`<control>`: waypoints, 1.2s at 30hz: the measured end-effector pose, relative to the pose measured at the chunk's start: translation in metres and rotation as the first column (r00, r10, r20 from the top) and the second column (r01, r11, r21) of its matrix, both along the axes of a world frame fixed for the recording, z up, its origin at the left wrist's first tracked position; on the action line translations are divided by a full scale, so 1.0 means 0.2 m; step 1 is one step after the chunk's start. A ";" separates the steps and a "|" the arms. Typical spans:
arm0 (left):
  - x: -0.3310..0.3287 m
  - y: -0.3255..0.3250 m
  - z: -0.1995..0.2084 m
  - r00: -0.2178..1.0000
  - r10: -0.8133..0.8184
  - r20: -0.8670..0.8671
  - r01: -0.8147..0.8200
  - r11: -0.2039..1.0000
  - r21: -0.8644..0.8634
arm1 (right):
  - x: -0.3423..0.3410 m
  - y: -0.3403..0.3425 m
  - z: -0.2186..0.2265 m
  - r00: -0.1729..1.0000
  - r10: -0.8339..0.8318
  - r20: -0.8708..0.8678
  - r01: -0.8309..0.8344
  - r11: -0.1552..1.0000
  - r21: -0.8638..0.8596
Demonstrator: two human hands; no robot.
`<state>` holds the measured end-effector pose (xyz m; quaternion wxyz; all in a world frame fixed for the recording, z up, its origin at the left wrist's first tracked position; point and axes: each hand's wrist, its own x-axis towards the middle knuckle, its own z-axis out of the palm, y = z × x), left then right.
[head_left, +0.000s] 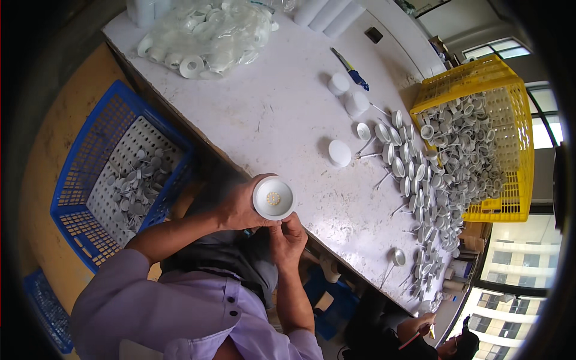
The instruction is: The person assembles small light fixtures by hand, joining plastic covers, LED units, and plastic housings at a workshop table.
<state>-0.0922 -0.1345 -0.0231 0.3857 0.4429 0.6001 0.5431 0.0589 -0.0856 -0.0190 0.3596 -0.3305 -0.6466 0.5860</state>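
On the white table [288, 108], a blue-handled cutter [358, 78] lies near a small black block [374, 35], with white rolls [329, 13] side by side at the top of view and a filled clear bag [240, 36] to their left. A yellow crate [514, 162] stands at the table's right, a blue crate [87, 147] with a white perforated lining [130, 139] sits to the left beside the table, and a second blue crate [45, 306] shows partly at lower left. A co-worker [384, 336] in dark clothes is at lower right, and windows [547, 129] at the right face a pale building [501, 258]
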 end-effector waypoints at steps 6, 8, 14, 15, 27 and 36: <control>-0.03 -0.02 -0.01 0.998 0.064 0.001 -0.064 0.997 0.043 | 0.13 0.66 0.02 0.831 -0.466 0.303 0.410 0.882 0.234; -0.01 0.02 0.01 0.996 0.047 -0.077 -0.048 0.999 -0.017 | 0.17 0.88 -0.10 0.793 -0.544 0.276 0.428 0.818 0.384; 0.03 0.10 -0.01 0.993 0.029 -0.115 -0.020 0.997 0.077 | -0.09 1.00 -0.09 0.634 -0.606 0.480 0.379 0.785 0.490; 0.04 0.11 -0.01 0.993 0.030 -0.116 -0.021 0.997 0.072 | -0.10 1.02 -0.09 0.626 -0.616 0.478 0.392 0.779 0.490; 0.10 0.09 -0.01 0.998 -0.022 -0.055 0.021 1.000 -0.003 | 0.07 1.13 -0.21 0.865 -0.461 0.197 0.493 0.853 -0.172; 0.11 0.08 0.02 0.999 -0.019 -0.040 0.017 0.998 -0.059 | 0.12 1.07 -0.18 0.894 -0.429 -0.129 0.337 0.834 -0.437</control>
